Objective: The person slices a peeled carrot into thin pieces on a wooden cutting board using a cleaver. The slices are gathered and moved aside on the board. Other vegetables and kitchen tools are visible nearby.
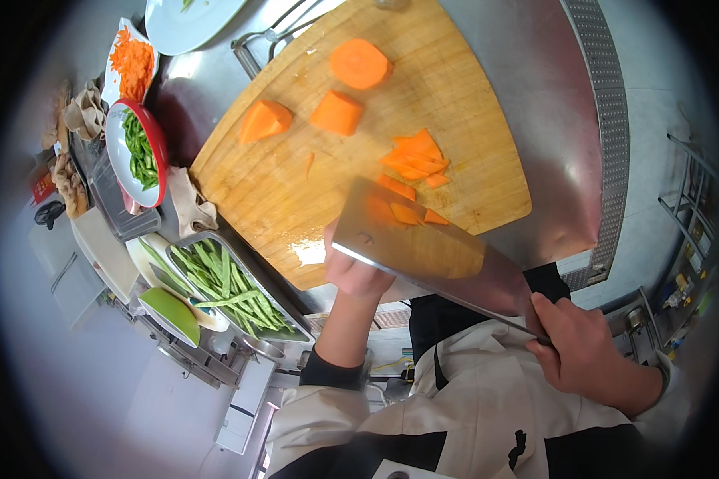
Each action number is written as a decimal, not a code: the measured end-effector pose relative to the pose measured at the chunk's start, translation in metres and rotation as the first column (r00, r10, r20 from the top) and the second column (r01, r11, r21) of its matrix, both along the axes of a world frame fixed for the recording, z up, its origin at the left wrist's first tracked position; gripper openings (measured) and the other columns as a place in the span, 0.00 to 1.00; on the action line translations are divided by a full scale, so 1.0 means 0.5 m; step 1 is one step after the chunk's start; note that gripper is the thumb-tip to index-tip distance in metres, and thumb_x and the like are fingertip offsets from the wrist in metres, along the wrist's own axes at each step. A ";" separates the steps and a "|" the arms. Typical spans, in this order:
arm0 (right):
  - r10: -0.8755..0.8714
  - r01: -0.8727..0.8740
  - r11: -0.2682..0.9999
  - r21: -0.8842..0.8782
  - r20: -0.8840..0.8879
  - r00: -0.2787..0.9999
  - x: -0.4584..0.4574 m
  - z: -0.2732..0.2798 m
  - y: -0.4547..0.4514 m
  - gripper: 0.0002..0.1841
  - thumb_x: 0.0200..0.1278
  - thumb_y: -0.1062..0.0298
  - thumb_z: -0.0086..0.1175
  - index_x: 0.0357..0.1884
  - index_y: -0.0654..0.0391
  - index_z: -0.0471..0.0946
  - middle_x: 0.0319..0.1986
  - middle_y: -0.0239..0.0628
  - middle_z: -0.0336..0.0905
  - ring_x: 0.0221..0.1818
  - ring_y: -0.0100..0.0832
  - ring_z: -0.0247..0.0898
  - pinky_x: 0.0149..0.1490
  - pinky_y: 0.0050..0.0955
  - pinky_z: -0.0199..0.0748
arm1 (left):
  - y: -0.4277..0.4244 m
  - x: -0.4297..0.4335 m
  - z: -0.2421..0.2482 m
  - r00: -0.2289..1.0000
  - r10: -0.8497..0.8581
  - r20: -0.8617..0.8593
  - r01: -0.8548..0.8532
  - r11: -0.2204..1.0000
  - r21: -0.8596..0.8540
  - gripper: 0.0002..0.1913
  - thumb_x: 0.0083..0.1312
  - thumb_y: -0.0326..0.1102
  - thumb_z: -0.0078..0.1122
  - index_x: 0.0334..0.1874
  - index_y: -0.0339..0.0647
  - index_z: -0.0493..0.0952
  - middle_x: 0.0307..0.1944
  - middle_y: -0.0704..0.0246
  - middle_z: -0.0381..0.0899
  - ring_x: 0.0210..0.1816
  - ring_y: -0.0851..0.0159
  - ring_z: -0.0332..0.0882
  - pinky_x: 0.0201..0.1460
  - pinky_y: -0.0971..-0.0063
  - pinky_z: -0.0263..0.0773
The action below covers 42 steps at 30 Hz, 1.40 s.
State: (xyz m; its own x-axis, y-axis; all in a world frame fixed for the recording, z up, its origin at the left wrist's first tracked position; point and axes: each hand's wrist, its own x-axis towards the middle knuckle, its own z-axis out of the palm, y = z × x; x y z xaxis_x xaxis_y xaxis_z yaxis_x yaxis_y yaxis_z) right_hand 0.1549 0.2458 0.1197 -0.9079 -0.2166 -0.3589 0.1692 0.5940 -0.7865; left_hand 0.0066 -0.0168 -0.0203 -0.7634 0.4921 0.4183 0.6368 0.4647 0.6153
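Note:
My right hand [581,350] grips the handle end of a broad cleaver [437,254], its blade tilted over the near edge of the wooden cutting board [263,197]. Behind the blade's far end is my left hand [359,272]; its fingers are mostly hidden, so what they hold is not visible. Thin carrot slices [416,158] lie in a small pile just beyond the blade. Orange patches show on the blade, either reflections or clinging slices. Farther up the board sit a thick round carrot piece [359,63] and two cut carrot chunks [337,112] [265,121].
Left of the board, a metal tray [302,332] holds green beans [227,281]. A folded cloth [192,203], a red-sided bowl [160,138] of sliced green vegetable and a white dish [111,90] of shredded carrot stand beyond. A peeler [248,60] touches the board's far edge.

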 end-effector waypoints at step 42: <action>0.036 -0.043 0.998 0.051 0.131 0.991 -0.025 0.047 -0.001 0.28 0.61 0.65 0.67 0.58 0.74 0.74 0.27 0.40 0.69 0.23 0.35 0.72 0.24 0.32 0.73 | -0.011 0.019 -0.008 0.990 0.044 0.134 -0.048 0.998 0.028 0.15 0.40 0.20 0.73 0.34 0.35 0.87 0.43 0.58 0.86 0.42 0.52 0.84 0.43 0.69 0.77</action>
